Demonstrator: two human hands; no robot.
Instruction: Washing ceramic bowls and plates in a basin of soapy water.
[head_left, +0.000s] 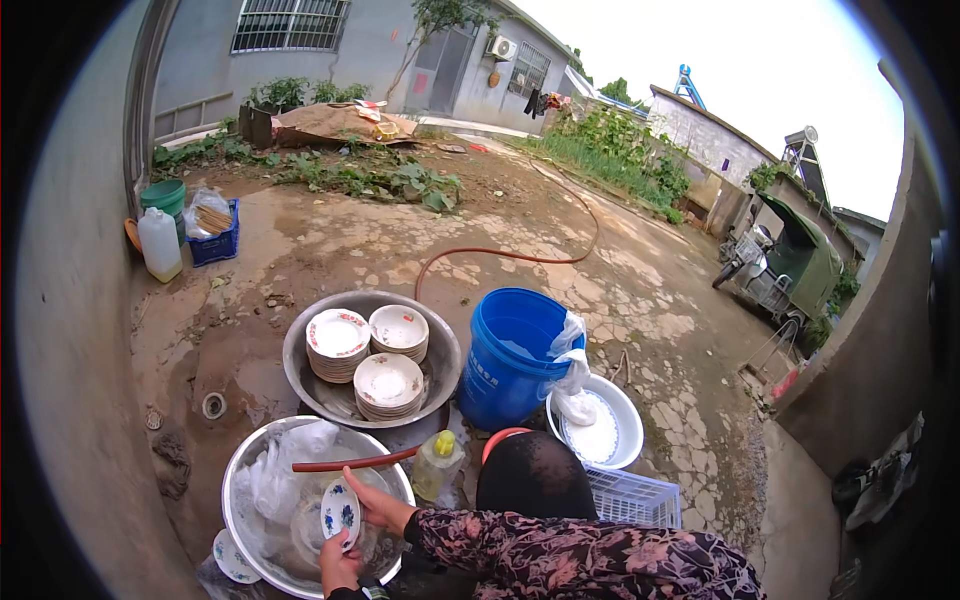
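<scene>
A small white dish with blue flowers (338, 504) is tilted on edge between my two hands, above a large metal basin (241, 463). My right hand (377, 504) grips its right side, while my left hand (339, 561) pinches the lower rim. Water and clear plastic bags (279, 480) are inside this basin. The open end of a reddish-brown hose (356, 461) reaches over the basin, just above the dish. Another flowered dish (233, 558) lies outside the basin rim at lower left.
A second metal basin (448, 352) holds stacked plates (338, 333) and bowls (399, 327). Nearby are a blue bucket (487, 375) with a white cloth (574, 382), a yellow-capped bottle (436, 469), a white basin (636, 431) and a plastic crate (637, 495). A wall (75, 315) stands left.
</scene>
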